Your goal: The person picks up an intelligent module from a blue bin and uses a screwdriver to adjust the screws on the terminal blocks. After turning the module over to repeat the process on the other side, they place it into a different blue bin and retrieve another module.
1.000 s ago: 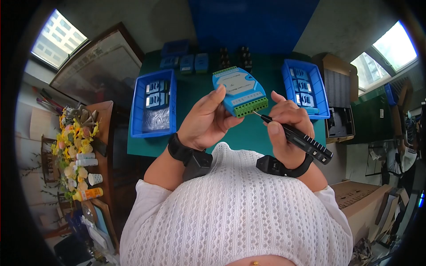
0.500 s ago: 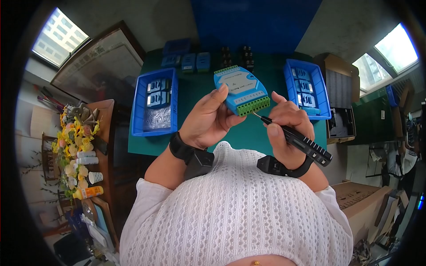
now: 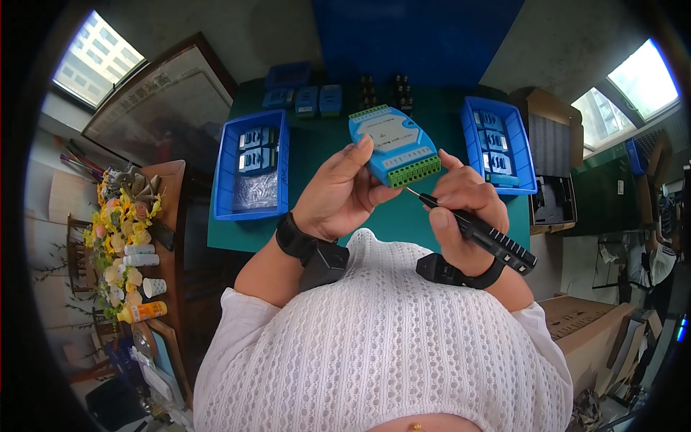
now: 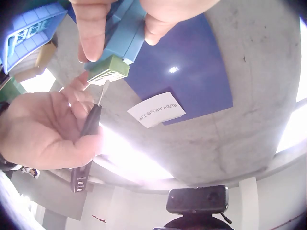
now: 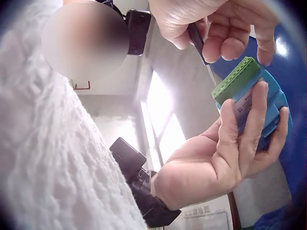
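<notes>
Left hand (image 3: 335, 198) gripped the module (image 3: 389, 140); right hand (image 3: 464, 198) pinched the screwdriver (image 3: 482, 232) beside its terminals (image 3: 414, 173). Seemingly screw-driving; seating the tip needed steadiness.

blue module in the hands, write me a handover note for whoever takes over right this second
Left hand grips the blue module above the green table, green terminal strip facing the person.
Right hand grips the black screwdriver, tip at that strip.
Done: cannot tell which terminals were worked.
Left: likely the strip's screws; more modules sit in two blue trays.
</notes>
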Demonstrator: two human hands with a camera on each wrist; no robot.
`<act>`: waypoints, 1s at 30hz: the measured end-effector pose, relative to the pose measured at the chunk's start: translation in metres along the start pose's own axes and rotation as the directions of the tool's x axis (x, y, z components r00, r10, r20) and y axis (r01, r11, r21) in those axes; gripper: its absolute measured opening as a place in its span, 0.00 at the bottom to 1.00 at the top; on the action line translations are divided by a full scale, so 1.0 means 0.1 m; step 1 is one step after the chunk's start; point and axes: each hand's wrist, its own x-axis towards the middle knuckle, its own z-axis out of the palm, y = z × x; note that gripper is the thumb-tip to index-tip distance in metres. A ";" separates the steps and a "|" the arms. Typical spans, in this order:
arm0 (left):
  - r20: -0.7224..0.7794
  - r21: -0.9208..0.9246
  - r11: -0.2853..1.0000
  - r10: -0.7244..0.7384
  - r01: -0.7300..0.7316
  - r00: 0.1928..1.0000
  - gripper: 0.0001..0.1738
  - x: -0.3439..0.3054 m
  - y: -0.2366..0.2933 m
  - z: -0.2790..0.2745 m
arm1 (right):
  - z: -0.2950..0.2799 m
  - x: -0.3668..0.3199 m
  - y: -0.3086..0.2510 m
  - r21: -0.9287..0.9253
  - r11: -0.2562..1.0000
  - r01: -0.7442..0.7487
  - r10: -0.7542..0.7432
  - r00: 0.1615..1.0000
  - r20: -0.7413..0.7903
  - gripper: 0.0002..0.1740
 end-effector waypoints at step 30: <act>0.166 0.405 0.800 0.412 -0.443 0.896 0.30 -0.07 0.12 0.01 | -0.14 0.02 0.06 0.582 0.782 -0.225 0.439 0.860 -0.258 0.08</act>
